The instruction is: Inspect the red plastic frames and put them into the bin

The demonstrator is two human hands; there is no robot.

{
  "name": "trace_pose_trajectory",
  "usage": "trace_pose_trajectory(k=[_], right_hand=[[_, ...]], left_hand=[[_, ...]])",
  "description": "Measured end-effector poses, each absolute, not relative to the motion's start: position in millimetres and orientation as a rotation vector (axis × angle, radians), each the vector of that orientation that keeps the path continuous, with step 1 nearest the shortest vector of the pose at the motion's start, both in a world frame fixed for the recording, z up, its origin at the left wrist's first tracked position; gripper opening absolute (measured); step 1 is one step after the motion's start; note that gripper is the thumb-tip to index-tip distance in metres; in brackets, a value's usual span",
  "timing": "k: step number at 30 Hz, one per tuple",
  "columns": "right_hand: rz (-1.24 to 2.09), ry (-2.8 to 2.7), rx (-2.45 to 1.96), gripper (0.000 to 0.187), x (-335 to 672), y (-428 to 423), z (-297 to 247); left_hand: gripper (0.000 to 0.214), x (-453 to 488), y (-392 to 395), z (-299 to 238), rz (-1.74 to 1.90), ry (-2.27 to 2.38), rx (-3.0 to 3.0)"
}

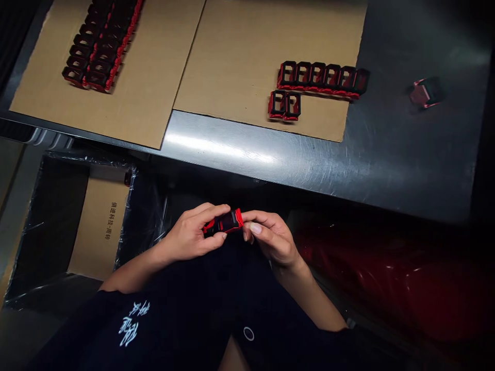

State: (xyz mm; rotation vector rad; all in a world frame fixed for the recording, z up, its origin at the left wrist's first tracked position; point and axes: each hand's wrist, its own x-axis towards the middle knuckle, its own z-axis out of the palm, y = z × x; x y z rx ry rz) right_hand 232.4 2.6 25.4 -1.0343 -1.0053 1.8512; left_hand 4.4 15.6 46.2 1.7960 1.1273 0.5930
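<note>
Between my left hand and my right hand I hold a small red-and-black plastic frame at chest height, over my lap. The fingers and thumb of each hand pinch one end of it. Its middle shows dark, and its lower side is hidden by my fingers. Both hands are well below the table edge and touch nothing else.
A steel table carries two cardboard sheets with rows of similar frames, a short pair, and a dense double row. One loose frame lies on bare steel. A plastic-lined carton stands below left; red plastic lies below right.
</note>
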Motion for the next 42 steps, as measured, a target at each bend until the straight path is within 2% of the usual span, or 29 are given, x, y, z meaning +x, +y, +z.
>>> trace_pose_trajectory(k=[8, 18, 23, 31, 36, 42], right_hand=[[1.815, -1.057, -1.141, 0.018, 218.9, 4.1, 40.3], [1.361, -1.481, -1.038, 0.008, 213.5, 2.5, 29.6], [1.246, -1.607, -0.999, 0.004, 211.0, 2.4, 25.2], [1.131, -1.706, -0.986, 0.01, 208.7, 3.0, 26.2], [1.159, -1.684, -0.979, 0.01, 208.7, 2.1, 26.0], [1.265, -1.633, -0.954, 0.019, 210.6, 3.1, 32.3]], left_hand=[[0.044, -3.1, 18.9, 40.0, 0.65, 1.076, 1.943], [0.079, -2.3, 15.0, 38.4, 0.768, 1.118, 1.762], [0.085, 2.5, 13.4, 36.4, 0.788, 1.143, 1.776], [0.083, 5.1, 15.1, 33.6, 0.87, 1.083, 1.852], [0.085, 6.8, 14.0, 28.9, 0.959, 1.049, 1.92], [0.083, 7.5, 14.2, 27.4, 1.043, 1.032, 1.952]])
